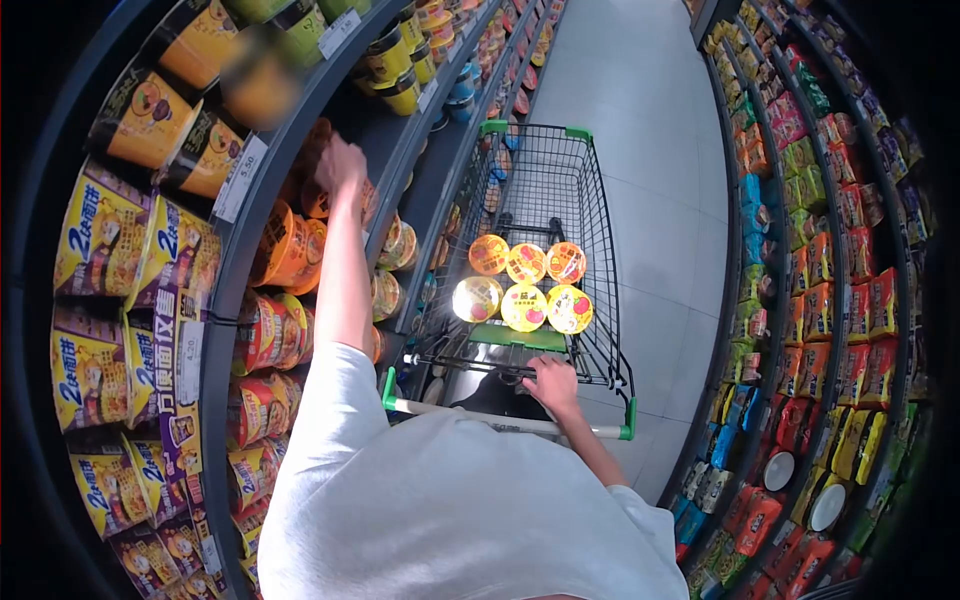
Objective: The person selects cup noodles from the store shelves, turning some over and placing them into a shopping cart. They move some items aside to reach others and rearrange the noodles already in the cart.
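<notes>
My left hand (343,166) reaches into the left shelf. Its fingers are bent around the edge of a dark orange-brown instant noodle cup (314,148), which lies in shadow and is partly hidden. Just below that hand stand more orange noodle cups (287,245). A wire shopping cart (590,200) with green corners is in front of me. Several noodle cups (526,263) sit in it in two rows, lids up, orange lids behind and yellow ones nearer me. Between basket and push handle (500,417), my right hand (553,386) rests over the near wire edge, fingers apart, holding nothing.
Yellow noodle packs (100,235) and tall cups (150,118) line the left shelves, with price tags (240,180) along the edges. Packed noodle bags (815,320) fill the right shelf (725,130). A tiled aisle floor (650,170) runs ahead between them.
</notes>
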{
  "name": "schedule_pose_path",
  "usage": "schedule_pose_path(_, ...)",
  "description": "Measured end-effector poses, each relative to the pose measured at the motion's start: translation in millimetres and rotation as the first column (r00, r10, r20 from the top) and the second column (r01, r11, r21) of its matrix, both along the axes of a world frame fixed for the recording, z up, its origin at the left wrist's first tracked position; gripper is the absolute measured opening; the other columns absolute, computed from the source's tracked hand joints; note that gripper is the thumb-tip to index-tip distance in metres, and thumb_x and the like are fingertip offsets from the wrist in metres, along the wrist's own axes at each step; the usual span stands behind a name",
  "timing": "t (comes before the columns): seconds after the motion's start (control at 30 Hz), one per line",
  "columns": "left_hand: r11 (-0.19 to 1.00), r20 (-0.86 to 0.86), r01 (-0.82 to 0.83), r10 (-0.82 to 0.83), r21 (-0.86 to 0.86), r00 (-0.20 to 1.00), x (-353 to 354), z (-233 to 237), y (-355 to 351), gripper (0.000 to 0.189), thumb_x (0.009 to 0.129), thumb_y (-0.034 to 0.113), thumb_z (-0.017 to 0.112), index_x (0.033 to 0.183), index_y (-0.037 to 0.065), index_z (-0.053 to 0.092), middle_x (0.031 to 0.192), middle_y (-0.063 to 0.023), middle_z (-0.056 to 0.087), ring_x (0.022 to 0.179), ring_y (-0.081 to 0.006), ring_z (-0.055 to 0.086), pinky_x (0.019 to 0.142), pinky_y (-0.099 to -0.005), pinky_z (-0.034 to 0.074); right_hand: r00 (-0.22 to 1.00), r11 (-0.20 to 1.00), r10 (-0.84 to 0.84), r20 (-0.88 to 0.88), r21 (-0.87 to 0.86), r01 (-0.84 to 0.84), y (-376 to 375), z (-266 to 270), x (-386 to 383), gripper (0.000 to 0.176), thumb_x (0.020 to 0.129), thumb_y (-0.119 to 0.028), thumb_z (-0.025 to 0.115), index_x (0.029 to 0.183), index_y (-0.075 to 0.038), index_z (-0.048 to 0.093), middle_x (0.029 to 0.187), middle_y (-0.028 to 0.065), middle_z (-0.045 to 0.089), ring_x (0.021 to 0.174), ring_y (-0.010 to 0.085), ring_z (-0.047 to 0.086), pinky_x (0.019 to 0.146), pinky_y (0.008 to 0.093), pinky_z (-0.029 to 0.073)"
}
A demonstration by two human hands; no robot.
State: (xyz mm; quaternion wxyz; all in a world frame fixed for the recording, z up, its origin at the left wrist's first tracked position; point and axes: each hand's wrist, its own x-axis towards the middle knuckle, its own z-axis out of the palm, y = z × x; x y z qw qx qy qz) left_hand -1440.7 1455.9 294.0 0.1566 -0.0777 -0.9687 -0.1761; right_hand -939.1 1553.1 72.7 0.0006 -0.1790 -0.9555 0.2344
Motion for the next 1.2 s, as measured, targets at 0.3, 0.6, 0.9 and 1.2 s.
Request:
schedule_pose_path(0.3,0.977,0.201,-0.192,0.207,-0.092,0.957,5,-10,-5,0.063,0.095,0.056,0.044,0.132,0.008,0.061,0.133,-0.0226,0.063,0.130,-0.0433,0.053,0.106,-0.0611,0.036,0.998,0.999,-0.050,0.030,0.001,0.050,-2,-3,-1,0.034,0.070,-0.029,0.087,0.095,-0.013,0.071,0.093,0.0061,0.069,0.091,0.0267,0.069,0.078,0.0412,0.056)
schedule_pose_path(0.6,0.936,-0.176,-0.074,0.013,-0.343,0.984,35,-7,-21,0.064,0.091,0.059,0.061,0.127,0.006,0.060,0.124,-0.0200,0.062,0.122,-0.0397,0.055,0.098,-0.0582,0.042,0.996,0.997,-0.065,0.055,0.035,0.063,-1,-6,-2,0.033,0.069,-0.028,0.088,0.094,-0.015,0.070,0.090,0.0054,0.069,0.088,0.0254,0.070,0.076,0.0403,0.056)
schedule_pose_path(0.9,0.926,-0.232,0.253,-0.321,-0.278,0.918,79,20,-37,0.057,0.077,0.023,0.087,0.125,0.009,0.059,0.128,-0.0140,0.054,0.121,-0.0369,0.053,0.096,-0.0523,0.045,0.995,0.997,-0.078,0.058,0.032,0.077,-1,-3,-2,0.034,0.070,-0.027,0.089,0.096,-0.015,0.071,0.093,0.0045,0.069,0.090,0.0243,0.070,0.076,0.0392,0.056)
schedule_pose_path(1.2,0.871,-0.027,0.359,-0.390,-0.335,0.921,84,33,-40,0.046,0.067,0.029,0.089,0.089,0.006,0.055,0.123,-0.0175,0.057,0.118,-0.0413,0.058,0.094,-0.0512,0.053,0.994,0.997,-0.079,0.069,0.009,0.079,0,-2,-2,0.033,0.071,-0.028,0.088,0.096,-0.015,0.072,0.093,0.0047,0.070,0.090,0.0243,0.070,0.077,0.0389,0.056)
